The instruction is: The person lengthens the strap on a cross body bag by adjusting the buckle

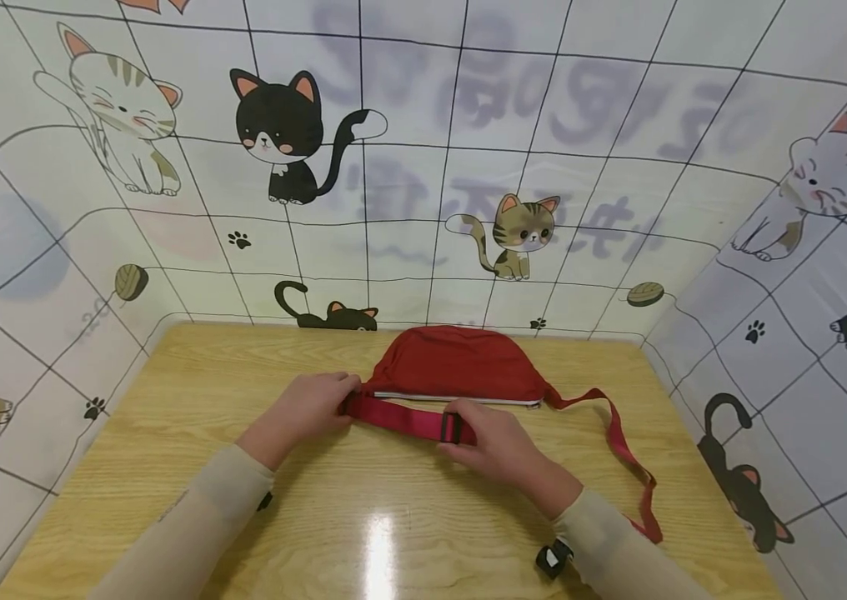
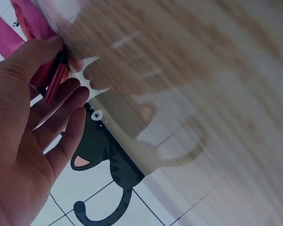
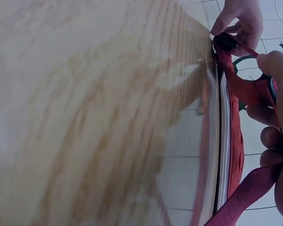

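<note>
A red waist bag (image 1: pixel 461 362) lies at the back of the table, its pale zipper along the front edge. By the bag's left corner, my left hand (image 1: pixel 316 406) pinches the red strap (image 1: pixel 401 418) between thumb and fingers. A dark buckle (image 3: pixel 225 42) shows at those fingertips in the right wrist view. The strap runs in front of the bag to my right hand (image 1: pixel 494 442), which grips it beside a black slider (image 1: pixel 450 427). In the left wrist view, the left hand (image 2: pixel 33 117) has its lower fingers loosely bent, apart from the strap.
From the bag's right end, another length of strap (image 1: pixel 622 446) trails over the wooden table (image 1: pixel 303 533) toward the right sleeve. White walls (image 1: pixel 408 175) printed with cats and grid lines stand behind and on both sides of the table.
</note>
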The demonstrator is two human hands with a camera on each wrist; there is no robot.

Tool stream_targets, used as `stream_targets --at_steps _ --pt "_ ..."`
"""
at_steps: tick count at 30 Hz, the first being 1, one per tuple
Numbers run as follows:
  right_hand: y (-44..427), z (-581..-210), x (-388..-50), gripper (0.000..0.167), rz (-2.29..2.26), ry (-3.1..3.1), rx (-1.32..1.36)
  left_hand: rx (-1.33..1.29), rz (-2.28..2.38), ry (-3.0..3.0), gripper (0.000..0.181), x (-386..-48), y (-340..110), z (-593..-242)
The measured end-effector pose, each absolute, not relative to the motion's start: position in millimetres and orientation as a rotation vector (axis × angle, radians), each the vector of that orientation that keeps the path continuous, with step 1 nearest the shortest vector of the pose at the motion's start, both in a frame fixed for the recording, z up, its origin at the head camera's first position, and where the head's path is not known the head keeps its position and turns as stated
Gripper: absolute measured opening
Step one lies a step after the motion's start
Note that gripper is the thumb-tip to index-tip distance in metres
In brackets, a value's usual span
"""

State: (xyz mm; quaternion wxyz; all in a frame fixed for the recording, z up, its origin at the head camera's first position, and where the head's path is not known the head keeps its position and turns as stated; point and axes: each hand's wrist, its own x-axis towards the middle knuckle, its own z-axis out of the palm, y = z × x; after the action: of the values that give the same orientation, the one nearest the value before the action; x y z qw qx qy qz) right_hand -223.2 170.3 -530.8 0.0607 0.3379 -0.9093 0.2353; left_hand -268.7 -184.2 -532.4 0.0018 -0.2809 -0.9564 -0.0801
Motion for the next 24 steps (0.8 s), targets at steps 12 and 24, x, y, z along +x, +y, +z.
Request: stream_targets --at_steps 12,24 --pt "180.9 -532.6 -232.1 0.044 0.582 -2.882 0.899 -0.884 -0.261 -2.963 0.031 -272.2 -188.9 -531.9" --pt "188.6 -538.9 -241.8 0.041 0.457 -3.008 0.861 -0.952 -0.414 -2.937 0.035 -278.0 -200.8 -530.2"
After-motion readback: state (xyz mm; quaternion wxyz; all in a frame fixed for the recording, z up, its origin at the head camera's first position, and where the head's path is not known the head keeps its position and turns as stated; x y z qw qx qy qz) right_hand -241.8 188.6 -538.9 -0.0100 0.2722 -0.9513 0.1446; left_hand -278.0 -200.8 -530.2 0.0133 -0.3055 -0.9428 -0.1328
